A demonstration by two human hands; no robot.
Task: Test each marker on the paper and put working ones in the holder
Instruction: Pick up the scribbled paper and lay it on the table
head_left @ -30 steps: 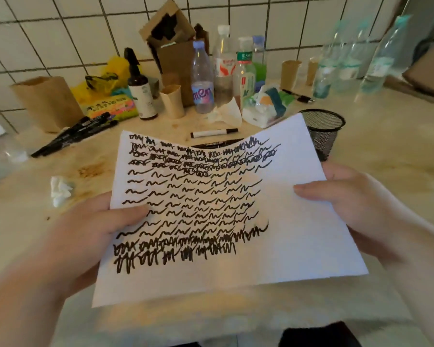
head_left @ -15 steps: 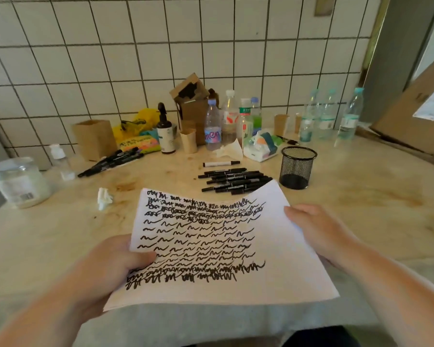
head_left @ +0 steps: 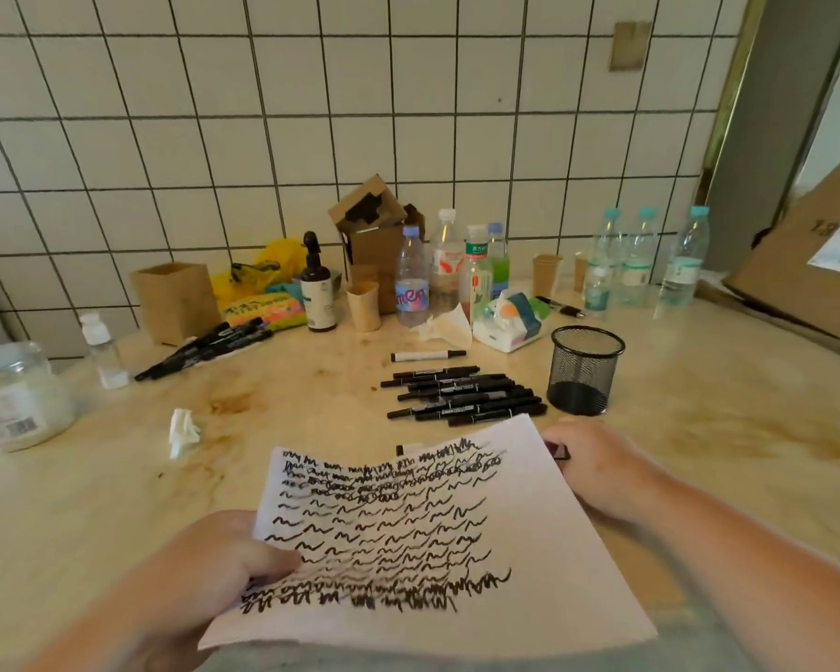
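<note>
White-tiled wall behind, stained beige counter (head_left: pixel 699 453) below. Paper (head_left: pixel 408 540) in lower centre of frame, raised off the counter and tilted, upper half dense with black test scribbles, lower right corner blank. Left hand (head_left: pixel 204 569) at lower left, thumb pinching the sheet's left edge. Right hand (head_left: pixel 597 458) at right of centre, beside the paper's upper right corner, off the sheet; something small and dark at its fingertips, possibly a marker end, too hidden to confirm; cannot tell how far the fingers curl or whether anything is gripped. Just above the paper, row of black markers (head_left: pixel 461 395) lying side by side; single white-bodied marker (head_left: pixel 428 355) above that row. Black mesh holder (head_left: pixel 584 373) right of the row, upright, apparently nothing in it. Second bunch of black markers (head_left: pixel 204 346) at middle left, well apart. Bottles, paper cups, cardboard boxes and tissue pack along the wall; crumpled tissue left of the paper.

Likely risks: sheet held one-handed and sagging, so a pen stroke could buckle or tear it; little blank space left, new marks hard to tell from old; two marker piles easy to confuse, tested with untested
</note>
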